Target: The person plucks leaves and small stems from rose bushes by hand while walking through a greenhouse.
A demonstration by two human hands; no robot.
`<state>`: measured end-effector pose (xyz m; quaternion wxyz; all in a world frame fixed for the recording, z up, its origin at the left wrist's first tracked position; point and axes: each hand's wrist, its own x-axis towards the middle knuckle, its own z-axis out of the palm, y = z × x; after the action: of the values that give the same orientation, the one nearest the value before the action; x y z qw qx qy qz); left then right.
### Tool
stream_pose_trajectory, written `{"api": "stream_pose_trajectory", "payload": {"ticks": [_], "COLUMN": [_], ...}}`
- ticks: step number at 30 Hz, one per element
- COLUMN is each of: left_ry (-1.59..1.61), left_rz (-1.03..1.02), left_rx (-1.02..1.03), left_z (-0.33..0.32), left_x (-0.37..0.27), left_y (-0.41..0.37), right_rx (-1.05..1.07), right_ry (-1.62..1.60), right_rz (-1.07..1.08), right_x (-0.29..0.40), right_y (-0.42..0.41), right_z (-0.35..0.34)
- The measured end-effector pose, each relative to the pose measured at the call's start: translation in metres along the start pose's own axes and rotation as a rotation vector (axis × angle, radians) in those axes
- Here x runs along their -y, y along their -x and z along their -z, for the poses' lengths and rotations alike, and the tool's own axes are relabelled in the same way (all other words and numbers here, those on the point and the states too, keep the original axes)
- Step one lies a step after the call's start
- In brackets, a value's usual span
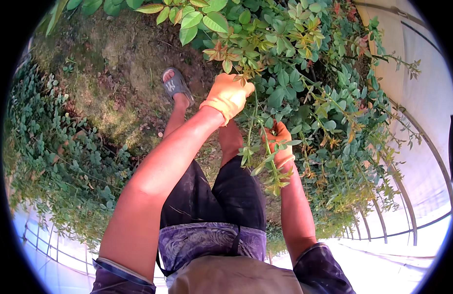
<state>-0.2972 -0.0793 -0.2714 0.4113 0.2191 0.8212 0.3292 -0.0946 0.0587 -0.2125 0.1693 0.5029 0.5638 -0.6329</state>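
Observation:
My left hand (231, 93), in an orange glove, is closed at the top of a green leafy rose stem (256, 104). From that hand the stem arches down toward me, its leafy tip (277, 180) hanging in front of my right forearm. Lower and to the right, my right hand (279, 141) is also gloved in orange, with its fingers curled among the leaves beside the stem. Leaves cover part of it, so what lies inside its fingers is not clear. The rose bush (285, 81) stands directly beyond both hands.
A dense plant row (65, 154) grows along the left, across a bare soil path (120, 66). My sandalled foot (177, 84) is on that soil. Pale plastic sheeting (417, 121) with curved frame bars (432, 147) runs behind the bush on the right.

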Motion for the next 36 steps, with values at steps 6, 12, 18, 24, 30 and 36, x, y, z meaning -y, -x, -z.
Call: {"api": "stream_pose_trajectory", "payload": {"ticks": [6, 12, 18, 24, 30, 36], "left_ry": [0.604, 1.177, 1.606, 1.838, 1.864, 1.649], "left_rz": [0.650, 0.859, 0.738, 0.631, 0.483, 0.578], "left_rx": [0.159, 0.467, 0.524, 0.473, 0.329, 0.148], "left_z": [0.023, -0.008, -0.043, -0.058, -0.076, -0.060], "left_x": [0.000, -0.012, -0.016, -0.002, 0.011, 0.009], "left_y": [0.057, 0.072, 0.049, 0.061, 0.071, 0.073], "right_rx": [-0.111, -0.154, 0.193, -0.430, -0.583, -0.688], "right_ry": [-0.135, -0.102, 0.586, -0.027, 0.667, -0.054], "right_rz": [-0.228, -0.209, -0.067, 0.287, 0.286, 0.047], "right_x": [0.000, -0.023, -0.084, 0.040, 0.109, 0.123], "right_y": [0.020, 0.023, 0.038, 0.013, -0.073, -0.099], "right_z": [-0.022, -0.019, 0.040, 0.004, -0.015, -0.015]}}
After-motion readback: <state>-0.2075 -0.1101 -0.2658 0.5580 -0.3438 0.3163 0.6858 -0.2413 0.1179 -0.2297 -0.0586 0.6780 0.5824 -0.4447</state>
